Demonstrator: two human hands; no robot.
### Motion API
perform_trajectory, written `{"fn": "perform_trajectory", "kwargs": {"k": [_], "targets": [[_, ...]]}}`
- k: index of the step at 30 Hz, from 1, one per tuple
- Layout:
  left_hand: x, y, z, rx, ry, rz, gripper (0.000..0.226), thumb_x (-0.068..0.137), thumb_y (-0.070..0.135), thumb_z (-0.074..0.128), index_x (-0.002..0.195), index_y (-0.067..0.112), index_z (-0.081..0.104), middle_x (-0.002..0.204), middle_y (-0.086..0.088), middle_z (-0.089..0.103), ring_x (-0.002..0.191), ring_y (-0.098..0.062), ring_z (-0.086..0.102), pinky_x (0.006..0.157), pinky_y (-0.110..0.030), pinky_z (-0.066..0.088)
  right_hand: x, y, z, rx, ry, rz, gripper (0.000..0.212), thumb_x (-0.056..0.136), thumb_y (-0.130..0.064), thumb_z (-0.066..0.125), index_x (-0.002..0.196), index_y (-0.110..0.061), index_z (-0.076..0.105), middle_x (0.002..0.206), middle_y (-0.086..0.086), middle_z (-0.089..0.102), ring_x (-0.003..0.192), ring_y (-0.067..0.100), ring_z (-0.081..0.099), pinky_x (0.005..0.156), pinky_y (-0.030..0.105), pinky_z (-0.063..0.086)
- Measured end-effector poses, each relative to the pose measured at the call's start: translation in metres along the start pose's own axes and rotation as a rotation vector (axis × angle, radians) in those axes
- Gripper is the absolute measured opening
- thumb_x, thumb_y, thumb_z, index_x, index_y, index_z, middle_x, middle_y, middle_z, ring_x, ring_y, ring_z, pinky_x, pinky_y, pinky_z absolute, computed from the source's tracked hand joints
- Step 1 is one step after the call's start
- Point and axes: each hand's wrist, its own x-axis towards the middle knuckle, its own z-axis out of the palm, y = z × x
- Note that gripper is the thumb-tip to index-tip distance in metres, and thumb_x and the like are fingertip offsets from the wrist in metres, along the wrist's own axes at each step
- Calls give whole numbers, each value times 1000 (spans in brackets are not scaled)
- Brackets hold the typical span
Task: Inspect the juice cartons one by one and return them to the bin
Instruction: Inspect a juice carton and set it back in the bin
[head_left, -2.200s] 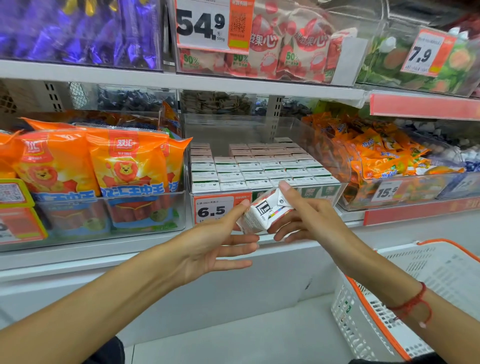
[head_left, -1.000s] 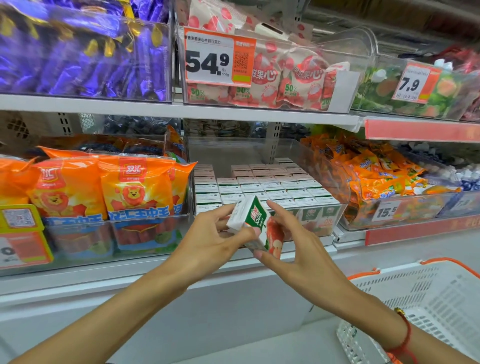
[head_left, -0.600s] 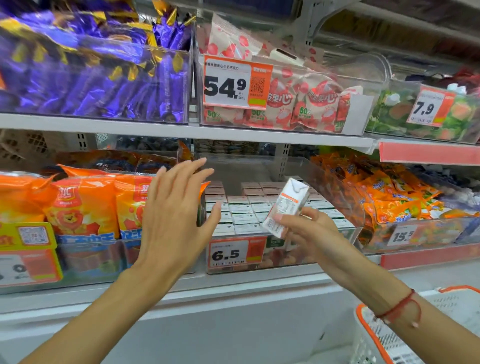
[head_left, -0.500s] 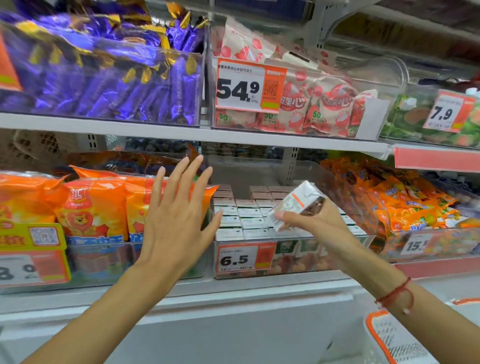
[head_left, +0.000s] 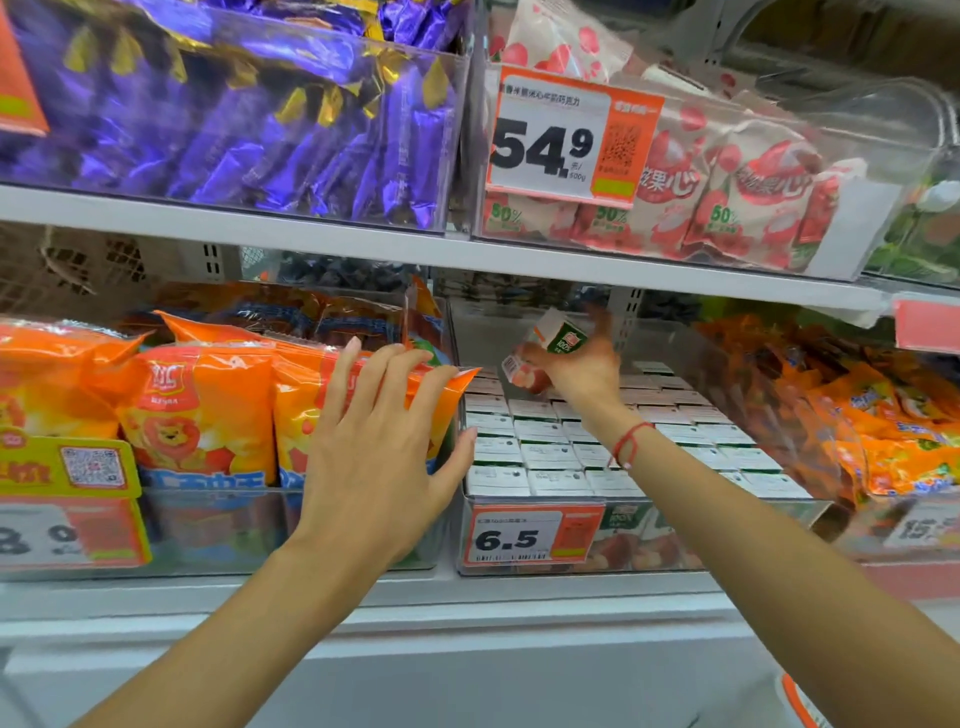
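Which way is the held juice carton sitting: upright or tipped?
Tipped: the juice carton leans in the right hand above the bin's rows.

Small white-green juice carton (head_left: 545, 351) with red fruit print is tilting sideways, lifted above the back rows. Other cartons (head_left: 561, 447) are standing upright in tight rows, white tops showing, filling the clear bin (head_left: 810, 506) on the shelf.

Shop: price tags (head_left: 563, 137), stocked shelves (head_left: 363, 244)
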Motion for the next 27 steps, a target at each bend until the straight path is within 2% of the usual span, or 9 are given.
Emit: {"fn": "perform_trajectory", "kwargs": {"k": [2, 3, 7, 11, 14, 17, 20, 23, 27], "targets": [[1, 0, -1, -6, -7, -3, 48, 87, 49, 56, 124, 19, 57, 126, -6, 57, 126, -28, 47, 119, -42, 5, 2, 4, 8, -131, -19, -81, 65, 70, -33, 83, 123, -23, 48, 88, -7, 58, 76, 12, 58, 50, 11, 38], [1, 0, -1, -9, -11, -7, 48, 87, 49, 55, 124, 19, 58, 126, -6, 57, 126, -28, 47, 119, -42, 4, 2, 5, 11, -189, -25, -109, 60, 70, -36, 83, 118, -22, 49, 88, -6, 59, 75, 13, 58, 49, 12, 36], [2, -1, 0, -14, -21, -14, 47, 87, 48, 57, 124, 19, 58, 125, -6, 57, 125, -28, 47, 119, -42, 5, 3, 9, 9, -359, -26, -155, 64, 69, -48, 80, 113, -16, 46, 104, 7, 60, 81, 23, 61, 60, 29, 44], [2, 2, -1, -29, -14, -22, 46, 86, 46, 59, 122, 18, 59, 124, -6, 58, 124, -29, 49, 119, -43, 7, -1, 10, 1, -485, 10, -240, 65, 69, -50, 79, 110, -13, 46, 107, 10, 58, 77, 29, 58, 59, 29, 36], [2, 1, -2, -38, -16, -27, 46, 86, 46, 60, 123, 18, 58, 125, -6, 57, 125, -29, 48, 119, -43, 7, -6, 8, 3, -550, -15, -309, 64, 73, -48, 78, 117, -12, 48, 115, 12, 58, 83, 34, 61, 60, 30, 37], [0, 1, -2, -39, -17, -29, 45, 86, 46, 59, 122, 18, 58, 124, -6, 57, 125, -28, 48, 119, -43, 7, -10, 6, 6, -666, -135, -359, 59, 79, -49, 72, 125, -16, 54, 123, 13, 53, 98, 37, 62, 69, 33, 44], [1, 2, -2, -46, -9, -26, 45, 86, 46, 60, 121, 18, 59, 124, -6, 58, 124, -29, 49, 119, -43, 8, -13, 11, 3, -740, -241, -365, 56, 83, -54, 66, 125, -17, 62, 119, 13, 59, 100, 34, 63, 77, 33, 48], [2, 2, -2, -60, 4, -23, 44, 86, 45, 62, 121, 18, 59, 123, -6, 58, 123, -29, 49, 119, -43, 9, -14, 18, -1, -742, -261, -375, 53, 85, -58, 61, 120, -19, 67, 114, 14, 64, 104, 32, 60, 79, 33, 50], [1, 2, -2, -71, -2, -25, 44, 86, 45, 61, 121, 19, 59, 124, -6, 58, 124, -28, 49, 119, -43, 8, -9, 30, -2, -741, -390, -323, 50, 91, -58, 51, 126, -25, 65, 122, 12, 62, 122, 36, 47, 95, 37, 45]]}}
